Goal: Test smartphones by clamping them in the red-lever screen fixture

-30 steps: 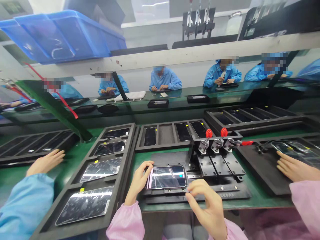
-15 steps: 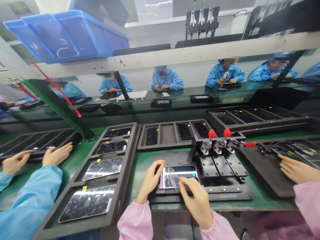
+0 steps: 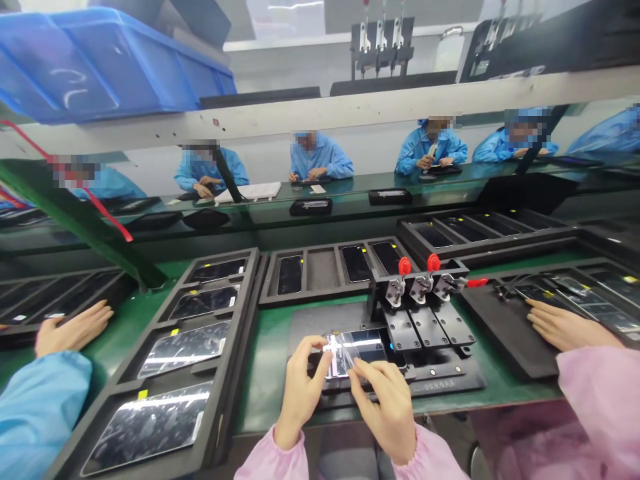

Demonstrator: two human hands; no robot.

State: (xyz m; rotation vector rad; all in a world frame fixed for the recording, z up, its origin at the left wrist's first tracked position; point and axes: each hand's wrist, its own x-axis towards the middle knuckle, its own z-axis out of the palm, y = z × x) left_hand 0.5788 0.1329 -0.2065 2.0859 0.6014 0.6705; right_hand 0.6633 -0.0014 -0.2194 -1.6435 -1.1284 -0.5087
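A phone (image 3: 367, 344) lies screen up in a black fixture (image 3: 440, 373) on the green bench in front of me. My left hand (image 3: 300, 390) grips the phone's left end, thumb on top. My right hand (image 3: 385, 407) pinches a clear protective film (image 3: 345, 357) that is lifted off the left part of the screen. Both hands are closed and nearly touch each other over the phone.
Red-handled toggle clamps (image 3: 417, 280) stand behind the fixture. A black tray (image 3: 165, 393) of several phones lies to my left, another tray (image 3: 325, 293) behind. A blue-sleeved person's hand (image 3: 73, 330) is at the left, a pink-sleeved person's hand (image 3: 565, 327) at the right. A blue bin (image 3: 100, 67) sits on the shelf.
My right hand has come from the phone's lower right corner across to its left end, drawing the film with it. The person on the left has drawn one hand back.
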